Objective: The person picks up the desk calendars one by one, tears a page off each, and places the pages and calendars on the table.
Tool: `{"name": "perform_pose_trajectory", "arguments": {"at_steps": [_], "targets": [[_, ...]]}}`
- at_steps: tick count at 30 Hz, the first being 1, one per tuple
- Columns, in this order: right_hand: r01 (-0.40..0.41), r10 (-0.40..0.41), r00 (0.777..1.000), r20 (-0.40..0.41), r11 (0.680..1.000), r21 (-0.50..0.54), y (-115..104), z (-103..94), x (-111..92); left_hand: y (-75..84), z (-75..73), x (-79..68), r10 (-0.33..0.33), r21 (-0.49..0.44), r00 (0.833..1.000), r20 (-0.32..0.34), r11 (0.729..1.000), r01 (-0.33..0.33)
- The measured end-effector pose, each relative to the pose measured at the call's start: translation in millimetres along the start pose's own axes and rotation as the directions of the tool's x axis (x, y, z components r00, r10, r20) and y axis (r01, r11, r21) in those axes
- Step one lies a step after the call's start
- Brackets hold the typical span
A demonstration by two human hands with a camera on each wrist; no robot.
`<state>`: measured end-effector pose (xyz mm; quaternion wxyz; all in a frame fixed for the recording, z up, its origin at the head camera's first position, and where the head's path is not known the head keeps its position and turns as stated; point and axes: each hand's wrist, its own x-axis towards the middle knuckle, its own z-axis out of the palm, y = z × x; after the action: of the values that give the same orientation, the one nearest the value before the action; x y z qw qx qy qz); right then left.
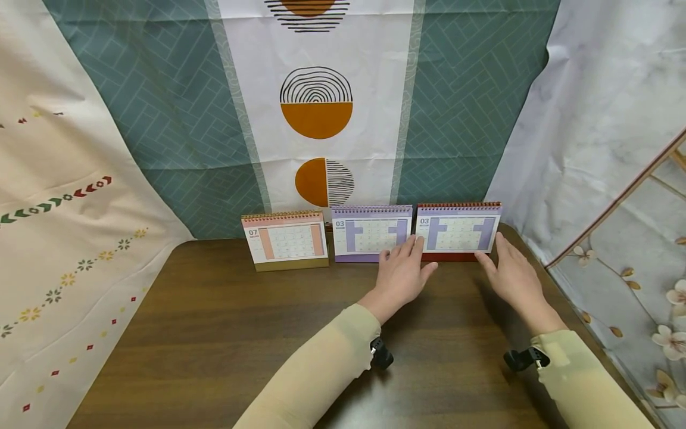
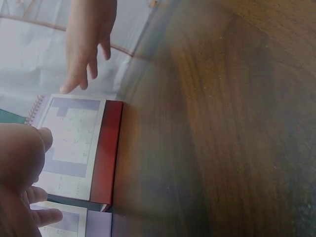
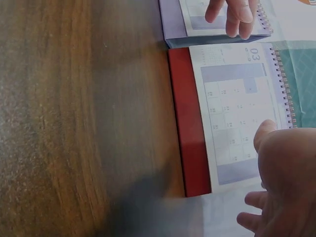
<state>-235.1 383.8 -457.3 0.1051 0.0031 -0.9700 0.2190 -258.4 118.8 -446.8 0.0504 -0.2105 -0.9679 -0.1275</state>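
Observation:
Three spiral-bound desk calendars stand in a row. The red-based calendar [image 1: 455, 232] is on the right, showing 03 on a purple and white page. Beside it is the purple-based calendar [image 1: 370, 232], also on 03. Leftmost stands the gold-based calendar [image 1: 292, 241], with a pink 07 page. My left hand [image 1: 402, 274], fingers extended, is at the gap between the purple and red-based calendars, overlapping the purple one's lower right corner. My right hand [image 1: 511, 277] is held with straight fingers at the right edge of the red-based calendar. Both wrist views show the red base [image 3: 190, 123] lying between the hands.
The calendars stand toward the back of a brown wooden table [image 1: 214, 333]. Behind them hangs a green and white cloth [image 1: 375, 131] with orange circles. Patterned cloths border the left [image 1: 64, 286] and right [image 1: 595, 119] sides.

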Motion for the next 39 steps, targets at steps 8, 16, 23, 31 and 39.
{"name": "perform_pose_trajectory", "arguments": {"at_steps": [8, 16, 23, 31, 39], "targets": [[-0.071, 0.053, 0.992, 0.117, 0.985, 0.158, 5.3, -3.6, 11.0, 2.1, 0.9, 6.5, -0.035, -0.078, 0.999, 0.012, 0.996, 0.036], [-0.107, 0.07, 0.986, 0.15, 0.961, 0.256, 4.8, -6.0, 19.2, 3.2, 3.6, 12.1, -0.069, -0.128, 0.998, -0.002, 0.989, 0.068], [-0.146, 0.103, 0.981, 0.165, 0.95, 0.276, 6.7, -4.2, 20.9, 3.6, 6.5, 14.9, -0.09, -0.198, 0.996, -0.025, 0.977, 0.084], [-0.211, 0.136, 0.969, 0.205, 0.886, 0.412, 12.1, -1.9, 22.8, 5.0, 7.9, 17.8, -0.099, -0.304, 0.995, 0.026, 0.947, 0.102], [-0.183, 0.128, 0.981, 0.148, 0.87, 0.457, 8.8, -0.5, 23.7, 3.8, 10.8, 20.1, -0.136, -0.392, 0.988, 0.074, 0.907, 0.154]]}}
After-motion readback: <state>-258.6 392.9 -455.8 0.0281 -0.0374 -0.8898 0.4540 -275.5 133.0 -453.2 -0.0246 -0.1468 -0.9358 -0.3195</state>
